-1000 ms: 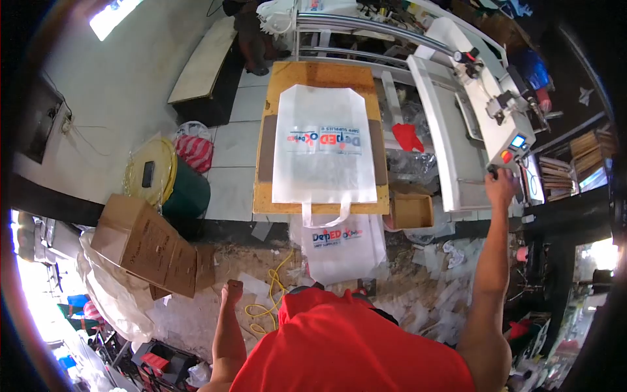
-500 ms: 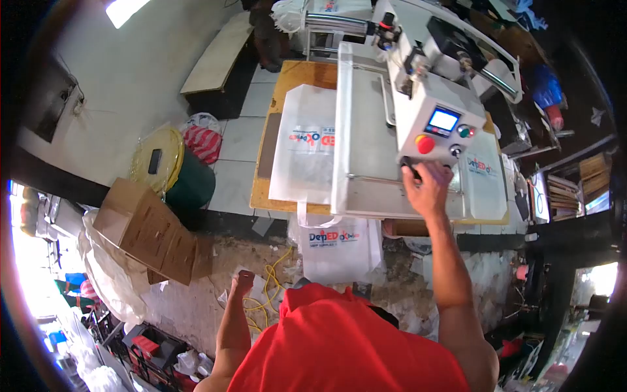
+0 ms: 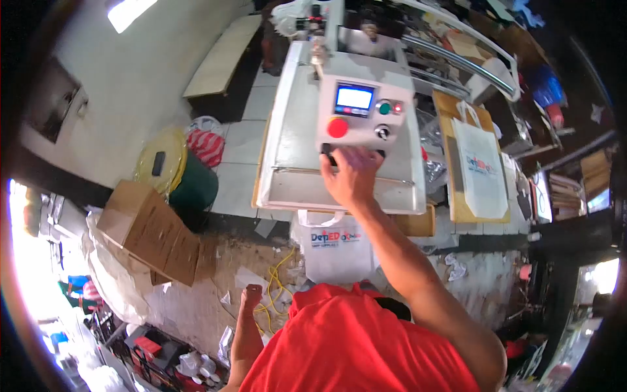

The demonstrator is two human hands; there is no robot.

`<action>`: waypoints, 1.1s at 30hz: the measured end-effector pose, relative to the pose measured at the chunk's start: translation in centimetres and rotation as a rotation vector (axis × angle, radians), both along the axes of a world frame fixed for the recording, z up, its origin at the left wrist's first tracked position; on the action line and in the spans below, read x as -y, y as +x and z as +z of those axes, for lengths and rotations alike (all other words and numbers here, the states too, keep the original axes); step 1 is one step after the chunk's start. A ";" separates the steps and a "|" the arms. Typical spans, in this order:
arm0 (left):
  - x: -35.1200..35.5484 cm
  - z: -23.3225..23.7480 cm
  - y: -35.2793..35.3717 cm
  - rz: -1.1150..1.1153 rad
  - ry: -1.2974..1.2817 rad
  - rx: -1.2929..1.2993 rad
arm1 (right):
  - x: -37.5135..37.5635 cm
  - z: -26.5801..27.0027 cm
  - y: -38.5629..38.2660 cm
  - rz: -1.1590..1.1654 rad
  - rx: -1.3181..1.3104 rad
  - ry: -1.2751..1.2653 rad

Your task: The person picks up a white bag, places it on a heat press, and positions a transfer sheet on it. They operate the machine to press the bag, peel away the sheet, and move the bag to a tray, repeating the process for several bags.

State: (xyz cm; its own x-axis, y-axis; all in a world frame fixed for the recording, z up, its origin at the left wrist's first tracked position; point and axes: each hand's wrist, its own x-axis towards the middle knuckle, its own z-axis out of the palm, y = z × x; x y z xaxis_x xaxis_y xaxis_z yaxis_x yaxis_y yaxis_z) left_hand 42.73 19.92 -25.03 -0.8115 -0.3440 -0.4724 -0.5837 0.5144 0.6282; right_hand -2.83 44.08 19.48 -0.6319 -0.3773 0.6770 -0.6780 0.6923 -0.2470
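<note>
My right hand (image 3: 354, 171) is wrapped round the black handle (image 3: 328, 155) on the front of a white press machine head (image 3: 331, 134). The head carries a lit screen, a red knob and a green button. Its wide white frame (image 3: 287, 140) lies over the left side of the worktable and hides what is under it. Low on the left, away from the machine, my left hand (image 3: 252, 293) hangs with curled fingers; nothing shows in it. A printed white bag (image 3: 480, 163) lies on a wooden board (image 3: 450, 121) to the right.
Another printed bag (image 3: 333, 251) hangs below the table's front edge. On the left stand an open cardboard box (image 3: 147, 225) and a green bin with a yellow lid (image 3: 163, 153). A yellow cord (image 3: 274, 287) lies on the littered floor. Metal rails (image 3: 457, 62) run behind the machine.
The machine head and frame have slid left with my right hand on the handle. They now cover the left bag, and the right bag is uncovered. My left hand has shifted slightly.
</note>
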 end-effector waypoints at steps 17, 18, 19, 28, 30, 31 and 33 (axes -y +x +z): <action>-9.6 4.1 -11.6 0.523 0.894 0.125 | -39.5 -4.6 -4.7 -0.168 0.252 -0.360; -12.1 4.3 -11.6 0.545 0.885 0.126 | -43.2 -5.8 -6.2 -0.186 0.212 -0.315; -14.7 4.7 -12.0 0.353 0.600 0.160 | -45.6 -6.7 -7.4 -0.202 0.242 -0.311; -31.5 42.9 -33.9 0.184 -0.438 -0.595 | -55.6 -11.5 -18.6 -0.127 0.314 -0.115; -29.9 47.7 -38.1 0.318 -0.653 -0.618 | -54.4 -12.6 -20.4 -0.110 0.293 -0.018; -29.0 48.3 -40.0 0.322 -0.762 -0.706 | -53.7 -13.1 -20.9 -0.114 0.293 -0.025; -25.9 47.0 -42.3 0.281 -0.772 -0.718 | -52.6 -13.8 -21.9 -0.103 0.231 0.029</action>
